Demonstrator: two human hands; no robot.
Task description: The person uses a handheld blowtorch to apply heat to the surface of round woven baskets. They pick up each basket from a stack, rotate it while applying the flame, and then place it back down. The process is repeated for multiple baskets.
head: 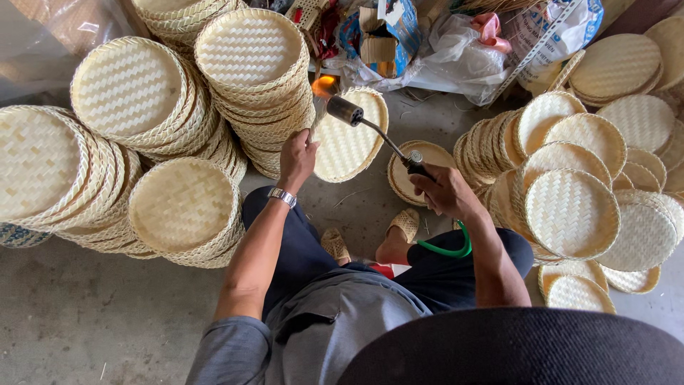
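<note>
My left hand [297, 158] grips the rim of a round woven bamboo tray [349, 142], held up on edge in front of me. My right hand [443, 191] is closed on the handle of a gas torch [370, 128]. Its metal nozzle points at the tray's upper left rim, where an orange flame [324, 85] burns. A green hose [445, 249] runs from the torch down past my right knee. A metal watch sits on my left wrist.
Tall stacks of woven trays [178, 207] stand on the left and behind the held tray. Another tray [422, 153] lies on the concrete floor just past the torch. More trays [570, 210] lean and pile on the right. Plastic bags and boxes [456, 50] clutter the back.
</note>
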